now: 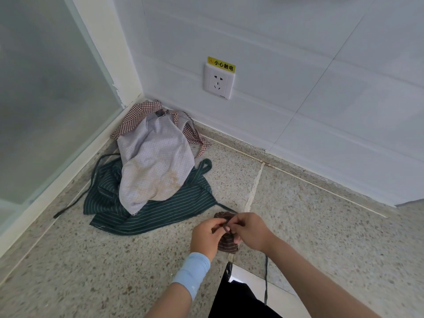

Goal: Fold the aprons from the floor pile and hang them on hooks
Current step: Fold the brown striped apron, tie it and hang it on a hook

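Note:
A small folded bundle of brown striped apron [227, 245] is held above the floor between both hands. My left hand [205, 237] grips its left side and pinches a dark strap loop at its top. My right hand [250, 231] pinches the same strap from the right; a thin tie [266, 281] hangs below my right wrist. In the corner lies the floor pile: a green striped apron [160, 210] at the bottom, a pale checked apron [156, 166] with stains on top, and a red checked apron [135, 118] behind. No hooks are in view.
A frosted glass panel [46, 99] with a pale frame stands at left. The white tiled wall [298, 88] carries a socket [219, 82] with a yellow warning label. Speckled floor [103, 260] spreads around the pile. My dark trouser leg [238, 301] shows at the bottom.

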Demonstrator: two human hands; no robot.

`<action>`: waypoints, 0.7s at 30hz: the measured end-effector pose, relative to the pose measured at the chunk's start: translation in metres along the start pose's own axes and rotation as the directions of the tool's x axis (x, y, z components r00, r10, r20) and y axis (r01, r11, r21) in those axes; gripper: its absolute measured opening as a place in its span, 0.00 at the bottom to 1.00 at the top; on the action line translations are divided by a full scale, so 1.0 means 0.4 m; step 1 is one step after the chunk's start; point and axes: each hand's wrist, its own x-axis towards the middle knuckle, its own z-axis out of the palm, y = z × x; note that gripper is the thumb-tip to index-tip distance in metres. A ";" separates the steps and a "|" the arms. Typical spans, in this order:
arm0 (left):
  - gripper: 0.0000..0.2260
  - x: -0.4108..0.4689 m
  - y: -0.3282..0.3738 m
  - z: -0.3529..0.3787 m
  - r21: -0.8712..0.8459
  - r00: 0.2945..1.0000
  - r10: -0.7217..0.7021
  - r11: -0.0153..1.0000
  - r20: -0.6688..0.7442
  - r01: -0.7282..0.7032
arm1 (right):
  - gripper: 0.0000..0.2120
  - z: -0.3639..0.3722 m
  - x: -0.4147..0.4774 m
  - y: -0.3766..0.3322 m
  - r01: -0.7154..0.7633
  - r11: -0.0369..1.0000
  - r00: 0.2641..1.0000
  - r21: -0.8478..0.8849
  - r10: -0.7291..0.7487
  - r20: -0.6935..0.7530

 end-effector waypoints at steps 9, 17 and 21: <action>0.05 0.019 0.054 -0.046 0.195 0.947 -0.224 0.964 0.230 0.180 | 0.15 0.058 -0.030 0.037 0.071 0.992 0.990 -0.104 -0.083 -0.118; 0.03 0.001 0.055 -0.089 -0.078 0.822 -0.389 0.885 0.415 0.458 | 0.13 0.101 -0.045 0.053 0.295 0.897 0.884 -0.330 -0.387 -0.263; 0.09 -0.026 0.050 -0.082 -0.232 0.790 -0.416 0.800 0.450 0.553 | 0.06 0.118 -0.048 0.065 0.310 0.872 0.864 -0.378 -0.425 -0.271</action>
